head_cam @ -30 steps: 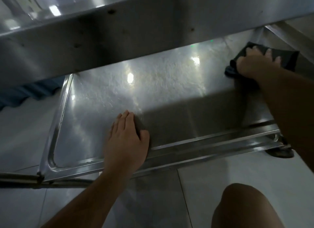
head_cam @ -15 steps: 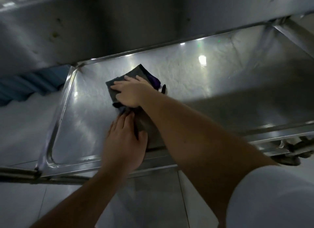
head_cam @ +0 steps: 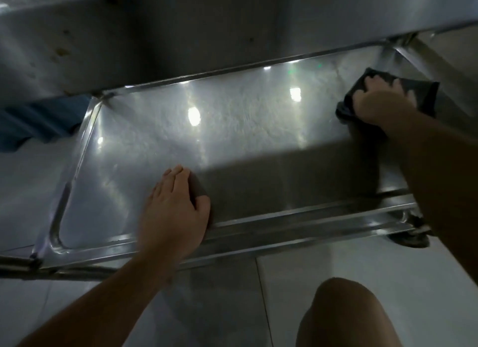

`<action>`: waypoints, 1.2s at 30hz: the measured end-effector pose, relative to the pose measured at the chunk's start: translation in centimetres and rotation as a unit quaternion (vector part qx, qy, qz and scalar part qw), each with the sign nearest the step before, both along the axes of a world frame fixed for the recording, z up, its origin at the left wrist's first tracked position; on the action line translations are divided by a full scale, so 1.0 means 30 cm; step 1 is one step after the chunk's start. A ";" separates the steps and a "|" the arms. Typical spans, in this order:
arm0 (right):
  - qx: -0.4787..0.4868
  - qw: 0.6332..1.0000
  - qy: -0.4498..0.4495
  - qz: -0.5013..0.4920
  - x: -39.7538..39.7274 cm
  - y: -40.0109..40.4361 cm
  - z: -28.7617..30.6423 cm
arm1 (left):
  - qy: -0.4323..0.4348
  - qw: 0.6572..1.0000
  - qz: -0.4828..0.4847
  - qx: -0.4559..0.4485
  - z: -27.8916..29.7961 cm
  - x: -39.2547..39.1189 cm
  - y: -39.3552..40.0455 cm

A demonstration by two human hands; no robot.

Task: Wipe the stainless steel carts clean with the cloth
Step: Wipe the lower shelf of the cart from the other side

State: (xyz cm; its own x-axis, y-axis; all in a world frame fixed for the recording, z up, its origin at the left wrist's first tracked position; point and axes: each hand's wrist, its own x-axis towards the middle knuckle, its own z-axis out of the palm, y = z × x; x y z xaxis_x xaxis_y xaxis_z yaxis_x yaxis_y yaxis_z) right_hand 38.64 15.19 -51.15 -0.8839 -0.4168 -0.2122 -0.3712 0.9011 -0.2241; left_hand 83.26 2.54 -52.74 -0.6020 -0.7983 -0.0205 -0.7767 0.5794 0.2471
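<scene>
The stainless steel cart's lower shelf (head_cam: 232,144) fills the middle of the view, shiny with light spots. A dark cloth (head_cam: 424,93) lies at the shelf's far right corner, and my right hand (head_cam: 382,106) presses down on it with fingers curled over the fabric. My left hand (head_cam: 176,212) rests flat on the shelf's near edge, fingers straight and together, holding nothing. The cart's upper shelf (head_cam: 207,36) overhangs the back of the lower one and hides its far strip.
A caster wheel (head_cam: 411,239) sits under the shelf's near right corner. My bare knee (head_cam: 344,318) is low on the right over the pale tiled floor (head_cam: 323,282). Something blue (head_cam: 38,124) lies on the floor left of the cart.
My right hand has swept the cloth from the shelf's left middle, just above my left hand, back across to the far right corner. My left hand has stayed in place.
</scene>
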 end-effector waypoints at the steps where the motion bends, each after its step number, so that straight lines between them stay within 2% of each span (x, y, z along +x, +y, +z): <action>1: -0.004 1.000 -0.005 0.015 0.050 0.004 -0.004 | -0.001 1.000 -0.001 0.001 0.005 -0.002 0.003; 5: -0.009 0.986 0.027 0.162 0.338 -0.017 -0.027 | -0.019 1.000 0.005 0.012 0.027 -0.016 0.007; 9: -0.028 0.947 0.029 0.319 0.699 0.020 -0.036 | -0.021 1.000 -0.005 0.018 0.039 -0.014 0.013; 12: -0.034 0.927 0.011 0.372 0.742 0.092 -0.028 | -0.019 1.000 -0.009 0.011 0.038 -0.007 0.007; 14: -0.041 0.933 0.018 0.358 0.662 0.165 -0.023 | -0.019 1.000 -0.011 0.007 0.040 -0.008 0.005; 16: -0.035 0.952 0.035 0.302 0.525 0.267 -0.033 | -0.018 1.000 -0.008 0.007 0.046 -0.009 0.010; 19: 0.021 0.982 0.049 0.182 0.237 0.459 -0.055 | -0.019 1.000 -0.003 0.010 0.053 -0.009 0.018; 21: 0.052 0.995 0.027 0.081 0.077 0.574 -0.049 | -0.016 1.000 -0.004 0.010 0.058 -0.013 0.025; 23: 0.062 0.998 0.009 0.022 0.009 0.618 -0.045 | -0.017 1.000 -0.003 0.010 0.060 -0.015 0.027; 25: 0.052 0.999 0.003 0.007 0.045 0.577 -0.041 | -0.020 1.000 0.001 0.010 0.059 -0.020 0.026; 28: 0.027 0.994 0.018 0.109 0.229 0.417 -0.039 | -0.026 1.000 0.008 0.015 0.059 -0.026 0.027; 32: -0.016 0.942 0.034 0.333 0.537 0.146 -0.041 | -0.028 0.999 0.007 0.015 0.063 -0.026 0.032; 34: -0.038 0.909 0.022 0.415 0.583 0.060 -0.034 | -0.023 1.000 0.007 0.012 0.066 -0.026 0.036; 36: -0.043 0.893 0.023 0.447 0.523 0.020 -0.026 | -0.022 1.000 0.009 0.010 0.067 -0.026 0.036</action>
